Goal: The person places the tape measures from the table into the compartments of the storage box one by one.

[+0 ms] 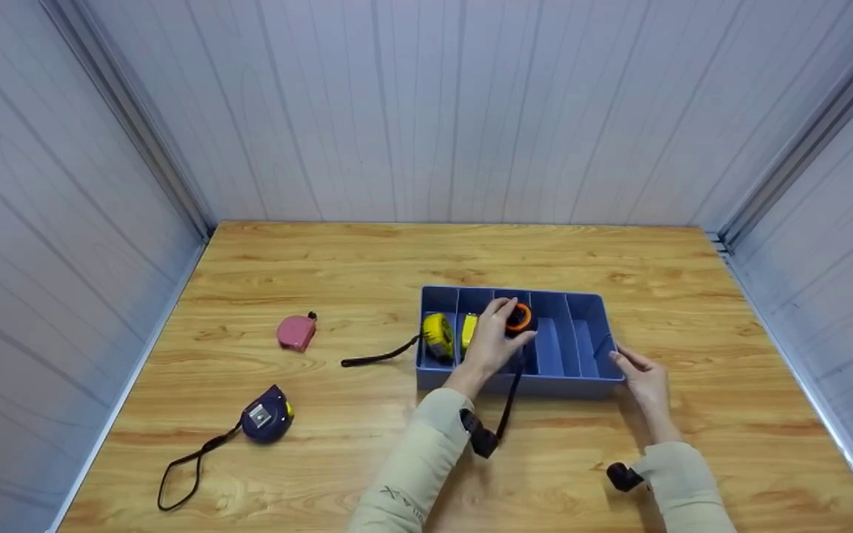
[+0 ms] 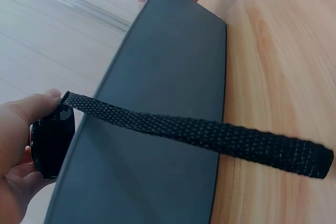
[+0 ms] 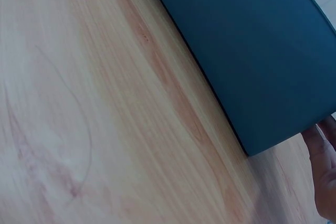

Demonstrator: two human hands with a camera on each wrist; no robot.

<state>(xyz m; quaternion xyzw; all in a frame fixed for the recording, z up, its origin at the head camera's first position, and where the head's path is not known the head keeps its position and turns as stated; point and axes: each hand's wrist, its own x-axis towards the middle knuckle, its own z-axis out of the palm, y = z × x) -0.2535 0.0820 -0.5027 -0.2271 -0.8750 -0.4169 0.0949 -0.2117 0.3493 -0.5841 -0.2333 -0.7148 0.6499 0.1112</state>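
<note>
In the head view my left hand [image 1: 492, 342] grips a black tape measure with an orange ring [image 1: 520, 318] over the middle of a blue divided box [image 1: 526, 385]. The tape measure's black wrist strap [image 2: 173, 127] hangs over the box's near wall, as the left wrist view shows. My right hand [image 1: 645, 379] pinches the rim at the box's right end, thumb on the inner side. A yellow and black tape measure [image 1: 438, 334] lies in the leftmost compartment, and a yellow one [image 1: 469, 329] in the second is partly hidden by my left hand.
Left of the box, a pink tape measure [image 1: 295, 332] lies on the wooden table [image 1: 367, 459]. Nearer the front left is a dark blue tape measure [image 1: 266, 416] with a looped strap. Another black strap [image 1: 378, 358] trails out over the box's left wall. Pale panels enclose the table.
</note>
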